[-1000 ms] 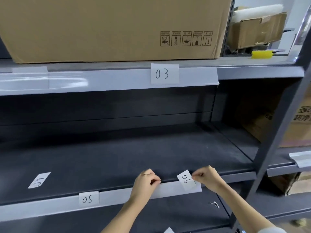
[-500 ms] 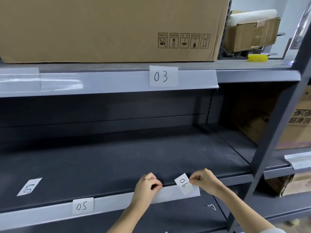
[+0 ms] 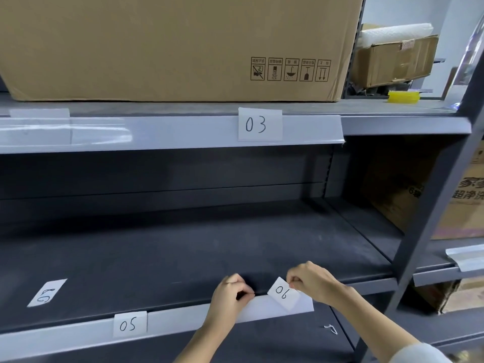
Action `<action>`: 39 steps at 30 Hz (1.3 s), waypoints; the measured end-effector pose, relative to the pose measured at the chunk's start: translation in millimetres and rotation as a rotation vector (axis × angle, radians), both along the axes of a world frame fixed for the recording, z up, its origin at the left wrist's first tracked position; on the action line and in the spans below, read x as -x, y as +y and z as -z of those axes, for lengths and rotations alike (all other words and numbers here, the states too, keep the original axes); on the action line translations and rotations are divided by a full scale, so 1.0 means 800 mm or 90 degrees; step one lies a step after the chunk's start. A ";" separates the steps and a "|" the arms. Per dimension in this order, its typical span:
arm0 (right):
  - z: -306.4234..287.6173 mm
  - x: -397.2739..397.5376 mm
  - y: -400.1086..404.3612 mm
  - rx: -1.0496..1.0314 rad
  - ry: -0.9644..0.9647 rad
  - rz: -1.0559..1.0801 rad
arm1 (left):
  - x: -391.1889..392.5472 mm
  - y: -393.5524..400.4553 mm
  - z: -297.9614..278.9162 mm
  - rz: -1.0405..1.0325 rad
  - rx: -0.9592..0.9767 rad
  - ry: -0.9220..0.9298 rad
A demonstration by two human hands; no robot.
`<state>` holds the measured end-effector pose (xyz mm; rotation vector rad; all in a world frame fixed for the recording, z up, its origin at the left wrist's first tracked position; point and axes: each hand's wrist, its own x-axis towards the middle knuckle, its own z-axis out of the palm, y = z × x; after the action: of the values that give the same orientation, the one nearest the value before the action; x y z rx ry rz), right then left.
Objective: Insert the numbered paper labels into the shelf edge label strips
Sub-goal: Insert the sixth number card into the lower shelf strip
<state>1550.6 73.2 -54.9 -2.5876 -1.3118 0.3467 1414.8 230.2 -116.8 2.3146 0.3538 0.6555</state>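
Observation:
My right hand (image 3: pixel 313 281) pinches the top corner of a white paper label marked 06 (image 3: pixel 283 293), held tilted against the right end of the lower shelf's clear label strip (image 3: pixel 178 317). My left hand (image 3: pixel 230 297) pinches the strip's top edge just left of that label. A label marked 05 (image 3: pixel 130 324) sits in the same strip further left. A label marked 03 (image 3: pixel 260 124) sits in the upper shelf's strip (image 3: pixel 157 132). Another numbered label (image 3: pixel 47 292) lies loose on the dark shelf board at the left.
A large cardboard box (image 3: pixel 170 45) fills the upper shelf above the strip. Smaller boxes (image 3: pixel 392 61) and a yellow object (image 3: pixel 403 96) stand at the upper right. A grey upright post (image 3: pixel 429 210) crosses the right side, with cartons (image 3: pixel 466 200) behind it.
Both hands have stayed at the lower strip. The 06 label has tilted slightly and its lower edge sits lower against the strip. The camera has shifted a little.

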 end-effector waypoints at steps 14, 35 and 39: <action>-0.027 0.012 0.045 0.239 -0.126 -0.178 | -0.004 0.005 0.005 0.010 0.029 0.005; 0.001 -0.005 0.019 -0.034 0.119 -0.036 | -0.001 0.003 0.006 -0.001 0.009 -0.008; 0.006 -0.011 0.005 -0.074 0.160 0.013 | -0.001 0.001 0.004 -0.012 0.012 -0.008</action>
<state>1559.3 76.9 -59.4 -2.3695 -1.1808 0.5544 1415.9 231.2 -120.2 2.2905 0.3741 0.6723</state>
